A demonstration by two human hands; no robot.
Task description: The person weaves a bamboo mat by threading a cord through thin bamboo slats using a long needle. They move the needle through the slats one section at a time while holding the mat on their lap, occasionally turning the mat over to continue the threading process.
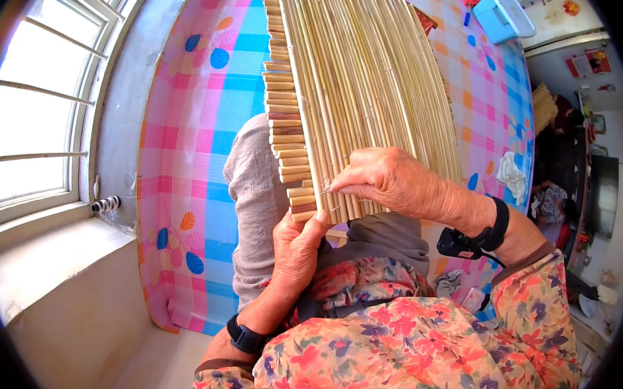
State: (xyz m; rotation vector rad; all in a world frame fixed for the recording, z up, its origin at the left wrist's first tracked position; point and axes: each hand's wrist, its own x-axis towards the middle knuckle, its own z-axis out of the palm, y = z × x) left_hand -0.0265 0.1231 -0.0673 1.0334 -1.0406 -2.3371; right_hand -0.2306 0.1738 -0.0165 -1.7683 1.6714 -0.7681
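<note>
A mat of pale reed stalks [368,70] lies lengthwise across my lap, its near end close to my body. Short cut stalk ends [288,135] stick out in uneven steps along its left edge. My left hand [299,249] grips the near left corner, thumb on top and fingers curled beneath, where they are partly hidden. Just above that thumb, my right hand [389,179] is closed in a pinch over the left edge strip. Between its fingertips a thin pale thread [327,190] seems to show, though it is very fine.
A checked sheet [203,165] in pink and blue covers the surface under me. At left are a barred window [35,104] and its sill [66,259]. A blue lidded bin [497,19] and a white cloth [511,175] lie to the right. Another person [567,118] is at far right.
</note>
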